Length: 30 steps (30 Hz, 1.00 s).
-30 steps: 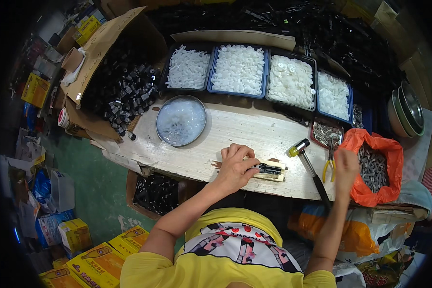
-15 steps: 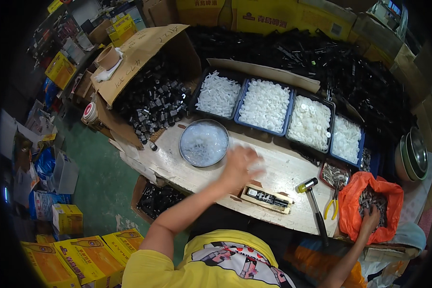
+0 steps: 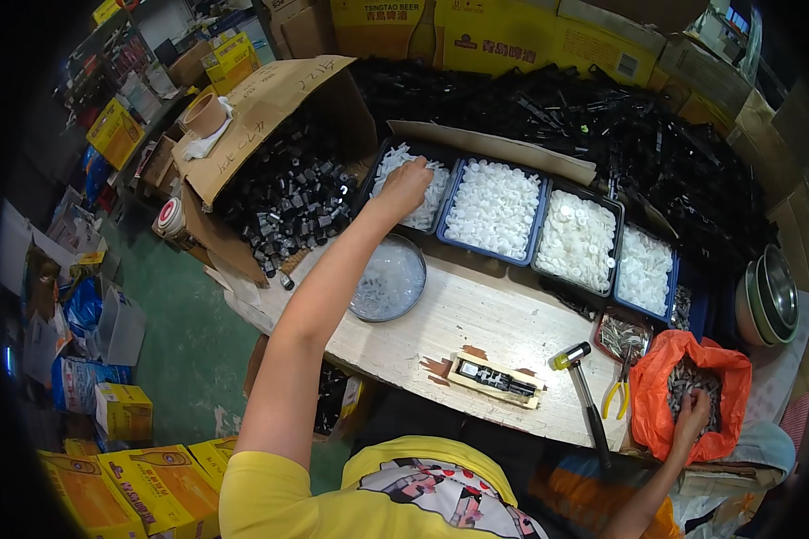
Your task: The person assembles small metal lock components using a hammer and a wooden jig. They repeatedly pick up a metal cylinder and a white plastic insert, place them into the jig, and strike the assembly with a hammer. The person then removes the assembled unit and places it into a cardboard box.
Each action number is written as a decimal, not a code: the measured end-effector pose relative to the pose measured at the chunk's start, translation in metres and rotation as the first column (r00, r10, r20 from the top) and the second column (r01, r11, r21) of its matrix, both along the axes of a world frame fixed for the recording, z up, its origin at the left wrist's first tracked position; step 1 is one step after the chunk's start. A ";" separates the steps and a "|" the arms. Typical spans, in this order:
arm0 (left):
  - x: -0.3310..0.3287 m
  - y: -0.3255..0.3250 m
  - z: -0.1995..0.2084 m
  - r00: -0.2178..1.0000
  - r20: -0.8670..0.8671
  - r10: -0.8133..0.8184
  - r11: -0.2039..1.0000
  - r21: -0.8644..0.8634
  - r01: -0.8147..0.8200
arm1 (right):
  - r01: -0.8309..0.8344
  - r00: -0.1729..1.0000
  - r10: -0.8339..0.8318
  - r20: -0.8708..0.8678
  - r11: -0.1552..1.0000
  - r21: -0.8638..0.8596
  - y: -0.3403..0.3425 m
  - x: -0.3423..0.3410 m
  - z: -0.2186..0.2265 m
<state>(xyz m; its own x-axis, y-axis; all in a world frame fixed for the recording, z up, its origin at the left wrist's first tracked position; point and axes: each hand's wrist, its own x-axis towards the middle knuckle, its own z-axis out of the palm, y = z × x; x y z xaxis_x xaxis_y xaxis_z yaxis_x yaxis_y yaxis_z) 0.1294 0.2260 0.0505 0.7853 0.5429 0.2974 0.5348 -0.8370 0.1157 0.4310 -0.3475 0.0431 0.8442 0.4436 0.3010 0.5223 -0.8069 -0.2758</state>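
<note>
My left hand (image 3: 406,188) reaches over the leftmost tray, its fingertips pressed together at the white plastic pieces (image 3: 430,205). What they pinch, if anything, is too small to make out. My right hand (image 3: 692,415) is inside an orange plastic bag (image 3: 653,382), fingers bent among small grey metal parts (image 3: 689,375); its fingertips are partly hidden. On the bench in front of me lies a wooden fixture (image 3: 463,377) with a black and silver part (image 3: 499,380) set in it. Beneath my left forearm stands a round metal bowl (image 3: 388,316) holding a whitish, translucent substance.
More trays of white parts, such as a blue one (image 3: 488,255), line the bench's back. A hammer (image 3: 586,395), yellow-handled pliers (image 3: 617,400) and a small red tray (image 3: 622,334) lie near the bag. A cardboard box (image 3: 229,135) of black parts stands left; stacked bowls (image 3: 764,296) stand right.
My left hand has moved from above the bench, fingers spread, up and left to the leftmost tray, where its fingers are closed. My right hand stays in the orange bag.
</note>
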 end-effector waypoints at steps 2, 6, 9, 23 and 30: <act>-0.004 0.004 0.008 0.999 0.040 0.019 0.993 -0.119 -0.015 | -0.002 0.997 0.016 -0.075 0.982 0.189 -0.006 0.003 -0.003; -0.012 0.008 0.002 0.996 0.088 -0.009 0.978 -0.207 0.027 | -0.004 0.984 0.067 -0.167 0.935 0.353 -0.019 0.011 -0.011; -0.017 0.005 -0.005 0.992 0.076 -0.105 0.984 -0.138 0.115 | 0.020 0.981 0.048 -0.188 0.939 0.342 -0.017 0.010 -0.011; -0.037 -0.011 0.029 0.495 0.764 0.414 0.574 -0.641 0.509 | -0.037 0.989 0.099 -0.105 0.875 0.482 -0.014 0.002 -0.013; -0.135 -0.111 0.008 0.695 0.603 0.392 0.801 -0.596 0.065 | -0.069 0.953 0.240 -0.182 0.762 0.644 0.026 -0.049 0.012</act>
<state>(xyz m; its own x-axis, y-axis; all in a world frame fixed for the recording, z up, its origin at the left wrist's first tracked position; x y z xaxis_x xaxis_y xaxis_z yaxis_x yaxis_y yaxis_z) -0.0058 0.1153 0.0588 0.3682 0.8773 0.3078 0.2343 -0.4079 0.8824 0.3817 -0.3213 0.0550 0.8627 0.3597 0.3556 0.4726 -0.3231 -0.8199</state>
